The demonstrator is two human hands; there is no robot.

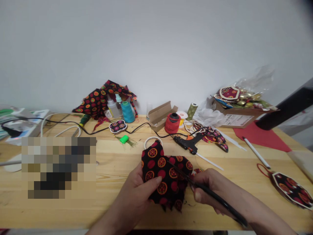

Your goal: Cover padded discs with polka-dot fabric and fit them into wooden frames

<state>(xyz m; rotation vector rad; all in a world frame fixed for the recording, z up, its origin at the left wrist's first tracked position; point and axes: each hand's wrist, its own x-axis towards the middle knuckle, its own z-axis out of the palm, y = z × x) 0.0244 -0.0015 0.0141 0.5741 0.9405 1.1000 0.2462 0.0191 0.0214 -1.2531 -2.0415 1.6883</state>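
Note:
My left hand (137, 192) pinches a piece of black fabric with red and orange circles (163, 176), holding it up over the wooden table (110, 169) near the front edge. My right hand (212, 189) is closed around black scissors (207, 191). Their blades reach into the right side of the fabric. The fabric's lower edge is ragged. The two hands are close together, one on each side of the fabric.
Behind the fabric lie a black glue gun (187, 143), a red spool (172, 123), a teal thread cone (127, 112), a small open cardboard box (160, 116) and more patterned cloth (102, 98). A fabric-covered octagon (290, 189) and red paper (261, 136) lie at right.

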